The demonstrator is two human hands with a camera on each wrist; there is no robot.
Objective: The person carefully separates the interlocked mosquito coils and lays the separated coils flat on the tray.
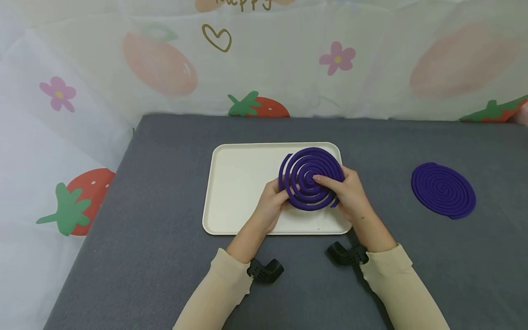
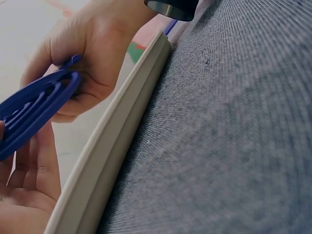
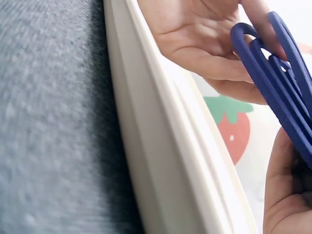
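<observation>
Both hands hold a purple spiral coil mosquito-coil-like disc (image 1: pixel 307 160) up over the right half of a white tray (image 1: pixel 239 192). Its turns stand apart, with gaps showing on the left side. My left hand (image 1: pixel 269 201) grips the left lower edge, thumb on the front and fingers behind. At the right edge my right hand (image 1: pixel 354 195) pinches it, thumb pressed near the spiral's centre and fingers hidden behind. In the left wrist view the coil (image 2: pixel 44 107) is tilted, seen nearly edge-on; the right wrist view shows the coil (image 3: pixel 273 92) above the tray's rim (image 3: pixel 151 107).
A second purple spiral (image 1: pixel 443 190), its turns close together, lies flat on the grey table cloth (image 1: pixel 392 146) to the right. Behind the table hangs a white curtain (image 1: pixel 272 64) printed with fruit and flowers. Each wrist wears a black camera mount (image 1: pixel 266 271).
</observation>
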